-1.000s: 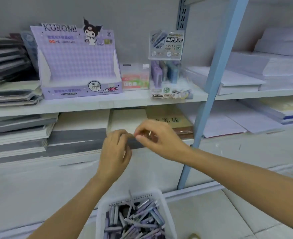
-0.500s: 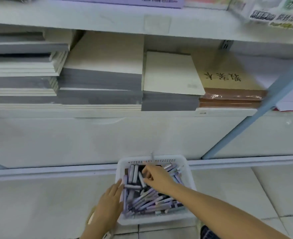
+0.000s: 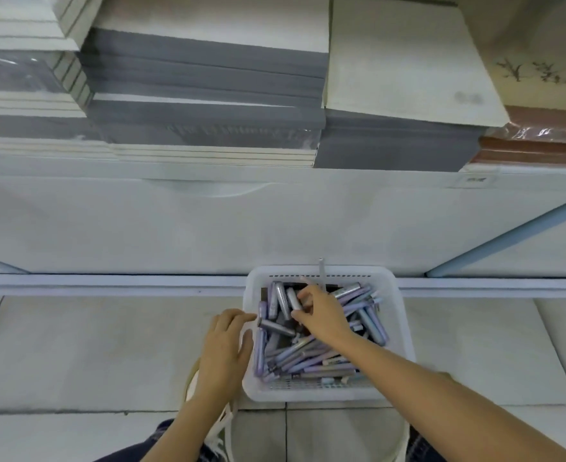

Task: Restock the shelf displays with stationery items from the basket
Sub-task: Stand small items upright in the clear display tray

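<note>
The far wall of the white basket point(image 3: 397, 331) hides the lower part of a single pen point(image 3: 321, 269) that stands up against it. The loose purple and grey pens point(image 3: 308, 356) lie piled across one another, so those underneath cannot be made out. On the shelf point(image 3: 208, 208) beyond, the grey and cream stacks point(image 3: 204, 95) are cut off by the top and left edges. Both of the person's forearms run out of the near edge. A laced shoe point(image 3: 220, 431) shows only in part behind the left wrist.

The brown stack point(image 3: 538, 141) at far right is wrapped in glossy film. It carries dark brush characters on its cover, cropped by the frame and not readable. A faint mark on the cream cover beside it is too blurred to read. So is the small label point(image 3: 476, 179) on the shelf's front edge.

The basket sits on the tiled floor point(image 3: 91, 345) just in front of the shelf base. The right hand point(image 3: 323, 316) reaches in from the near right, palm down. Its thumb and forefinger pinch a pale grey pen point(image 3: 293, 301) at the far left of the pile. The left hand point(image 3: 225, 345) rests on the basket's left rim, relaxed, with fingers fairly straight and pointing toward the pens, gripping nothing.
</note>
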Motion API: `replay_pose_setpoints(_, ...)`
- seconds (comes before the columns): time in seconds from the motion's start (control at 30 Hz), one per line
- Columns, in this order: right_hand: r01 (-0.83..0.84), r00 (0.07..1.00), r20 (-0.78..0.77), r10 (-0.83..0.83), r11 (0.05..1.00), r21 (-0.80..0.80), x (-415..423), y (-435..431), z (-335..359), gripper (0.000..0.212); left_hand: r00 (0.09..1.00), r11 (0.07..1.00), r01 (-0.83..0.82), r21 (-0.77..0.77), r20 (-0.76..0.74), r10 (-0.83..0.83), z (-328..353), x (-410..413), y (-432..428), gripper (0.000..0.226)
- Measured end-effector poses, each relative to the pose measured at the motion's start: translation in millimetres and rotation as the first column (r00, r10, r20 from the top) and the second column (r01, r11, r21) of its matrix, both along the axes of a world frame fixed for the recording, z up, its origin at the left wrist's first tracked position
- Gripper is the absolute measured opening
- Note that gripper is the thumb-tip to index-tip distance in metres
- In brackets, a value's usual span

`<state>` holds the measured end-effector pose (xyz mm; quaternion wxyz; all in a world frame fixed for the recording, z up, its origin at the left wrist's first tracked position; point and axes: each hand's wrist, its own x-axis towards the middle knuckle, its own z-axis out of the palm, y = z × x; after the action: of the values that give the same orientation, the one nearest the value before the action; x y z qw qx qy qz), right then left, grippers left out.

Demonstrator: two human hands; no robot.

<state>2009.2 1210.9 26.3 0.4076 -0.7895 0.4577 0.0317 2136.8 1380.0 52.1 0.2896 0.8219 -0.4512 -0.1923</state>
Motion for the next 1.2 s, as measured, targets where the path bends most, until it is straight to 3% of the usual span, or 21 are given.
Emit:
replay_pose_setpoints(0.1, 0.035, 0.986, 0.155, -0.055, 0.991, 0.128, -3, -2, 11, 0.035, 0.930, 0.982, -0.179, 0.055, -0.316, 0.187, 6, -2, -13, 0.016)
replay_pose_setpoints(0.2, -0.024, 0.961, 0.273, -0.044, 0.970, 0.242, -1, 7, 25, 0.026, 0.770, 0.972, -0.215, 0.098, -0.595, 0.230, 11, -8, -30, 0.023)
replay_pose_setpoints(0.27, -0.102, 0.950, 0.313, 0.004, 0.950, 0.296, 3, 18, 31, 0.025, 0.654, 0.957, -0.260, 0.126, -0.706, 0.271, 13, -13, -38, 0.030)
replay_pose_setpoints(0.4, -0.117, 0.936, 0.352, -0.004, 0.940, 0.322, 9, 33, 29, 0.021, 0.590, 0.892, -0.420, 0.167, -0.697, 0.408, 7, -13, -41, 0.029)
replay_pose_setpoints(0.53, 0.087, 0.980, 0.174, -0.096, 0.995, 0.055, 14, 14, 16, 0.028, 0.480, 0.781, -0.599, 0.175, -0.702, 0.526, 4, 8, -35, 0.020)
replay_pose_setpoints(0.63, -0.001, 1.000, 0.005, 0.001, 0.999, -0.049, 18, 5, 5, 0.041, 0.489, 0.814, -0.549, 0.189, -0.717, 0.496, 2, 9, -31, 0.021)
replay_pose_setpoints(0.77, -0.063, 0.987, -0.152, 0.053, 0.996, -0.064, 35, 5, -6, 0.048, 0.517, 0.851, -0.484, 0.203, -0.718, 0.466, -5, 6, -31, 0.025)
replay_pose_setpoints(1.07, 0.141, 0.990, 0.009, -0.143, 0.984, 0.110, 42, 6, -14, 0.053, 0.523, 0.875, -0.446, 0.188, -0.738, 0.426, -8, 8, -30, 0.031)
replay_pose_setpoints(1.2, 0.201, 0.978, 0.031, -0.206, 0.974, 0.108, 55, 11, -18, 0.049, 0.534, 0.881, -0.432, 0.191, -0.733, 0.421, -8, 9, -30, 0.031)
